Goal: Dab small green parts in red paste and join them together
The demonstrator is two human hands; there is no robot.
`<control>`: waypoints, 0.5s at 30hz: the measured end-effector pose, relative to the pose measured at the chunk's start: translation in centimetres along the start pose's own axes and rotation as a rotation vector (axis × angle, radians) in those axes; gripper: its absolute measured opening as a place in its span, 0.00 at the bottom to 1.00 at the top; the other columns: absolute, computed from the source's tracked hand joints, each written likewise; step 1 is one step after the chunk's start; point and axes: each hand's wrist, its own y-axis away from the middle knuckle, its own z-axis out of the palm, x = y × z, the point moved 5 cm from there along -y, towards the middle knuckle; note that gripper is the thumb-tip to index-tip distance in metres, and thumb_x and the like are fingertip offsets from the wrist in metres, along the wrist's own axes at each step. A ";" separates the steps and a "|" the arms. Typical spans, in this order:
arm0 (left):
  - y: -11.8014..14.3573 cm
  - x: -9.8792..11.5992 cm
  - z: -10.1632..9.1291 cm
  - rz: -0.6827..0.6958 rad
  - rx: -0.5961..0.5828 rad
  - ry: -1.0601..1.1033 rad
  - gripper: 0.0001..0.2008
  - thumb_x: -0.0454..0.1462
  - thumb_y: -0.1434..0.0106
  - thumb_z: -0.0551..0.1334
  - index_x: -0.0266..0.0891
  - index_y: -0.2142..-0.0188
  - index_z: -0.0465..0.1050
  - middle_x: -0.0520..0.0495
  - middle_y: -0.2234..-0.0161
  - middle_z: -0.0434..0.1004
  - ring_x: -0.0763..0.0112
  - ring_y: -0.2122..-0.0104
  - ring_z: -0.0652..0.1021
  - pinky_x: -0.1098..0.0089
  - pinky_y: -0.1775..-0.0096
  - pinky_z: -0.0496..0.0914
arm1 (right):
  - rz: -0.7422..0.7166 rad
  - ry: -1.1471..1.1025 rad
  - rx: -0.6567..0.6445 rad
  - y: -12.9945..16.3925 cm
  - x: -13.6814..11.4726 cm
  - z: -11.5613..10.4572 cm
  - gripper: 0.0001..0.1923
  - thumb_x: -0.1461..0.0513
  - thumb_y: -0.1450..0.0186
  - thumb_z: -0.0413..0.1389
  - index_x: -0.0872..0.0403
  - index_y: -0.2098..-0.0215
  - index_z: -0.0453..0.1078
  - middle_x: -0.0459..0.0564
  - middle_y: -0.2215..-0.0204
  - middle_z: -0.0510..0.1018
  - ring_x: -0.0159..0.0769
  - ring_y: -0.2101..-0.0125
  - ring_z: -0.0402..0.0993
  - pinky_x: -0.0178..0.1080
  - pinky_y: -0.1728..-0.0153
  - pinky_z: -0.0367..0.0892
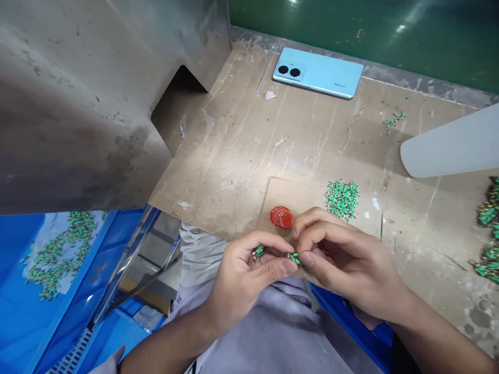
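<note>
Pinching the small green part (295, 258), your left hand (244, 275) and right hand (346, 259) meet over the near edge of the table (234, 156). The left fingers are nearly closed, thumb and index finger at the part's left end; more green parts (258, 251) sit within the curl of that hand. The right fingers are drawn together on the part's right end.

Note the red dish (281, 217) just beyond your fingertips. A cluster of green pieces (342, 199) lies on the table beyond your right hand, to the right of the dish. A light-blue phone (319, 72) lies camera side up near the far edge. At left, further pieces (64, 249) lie in a blue tray (19, 249).
</note>
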 end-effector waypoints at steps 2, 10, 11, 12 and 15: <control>-0.1 0.1 0.0 0.002 0.014 -0.009 0.09 0.33 0.43 0.81 0.42 0.64 0.86 0.53 0.67 0.84 0.74 0.67 0.80 0.78 0.64 0.73 | 0.005 0.008 -0.005 0.0 0.0 0.0 0.07 0.67 0.29 0.61 0.49 0.64 0.74 0.50 0.65 0.78 0.38 0.65 0.79 0.36 0.73 0.71; -0.1 0.1 -0.3 0.030 0.016 -0.026 0.10 0.30 0.43 0.80 0.43 0.65 0.86 0.53 0.66 0.84 0.74 0.66 0.80 0.77 0.63 0.74 | 0.003 0.025 -0.015 -0.1 0.0 0.0 0.07 0.67 0.29 0.61 0.49 0.64 0.74 0.49 0.65 0.78 0.38 0.64 0.79 0.36 0.75 0.70; -0.1 0.1 -0.3 0.031 0.017 -0.024 0.10 0.30 0.43 0.80 0.43 0.65 0.86 0.54 0.67 0.84 0.75 0.66 0.80 0.78 0.62 0.74 | 0.001 0.027 -0.018 -0.1 0.0 0.0 0.07 0.68 0.29 0.61 0.49 0.63 0.75 0.49 0.65 0.78 0.38 0.64 0.79 0.35 0.75 0.70; -0.1 0.1 -0.4 0.031 0.019 -0.024 0.10 0.30 0.43 0.80 0.43 0.65 0.86 0.54 0.67 0.84 0.75 0.66 0.80 0.78 0.62 0.74 | 0.000 0.029 -0.021 -0.1 0.0 0.1 0.08 0.68 0.29 0.61 0.49 0.63 0.75 0.49 0.65 0.78 0.37 0.65 0.79 0.35 0.75 0.69; -0.1 0.3 -0.3 0.037 0.023 -0.033 0.10 0.30 0.43 0.80 0.42 0.65 0.85 0.54 0.67 0.84 0.76 0.67 0.80 0.78 0.63 0.74 | -0.010 0.029 -0.028 -0.1 0.1 0.1 0.07 0.68 0.29 0.61 0.49 0.62 0.75 0.48 0.65 0.78 0.36 0.65 0.79 0.35 0.76 0.68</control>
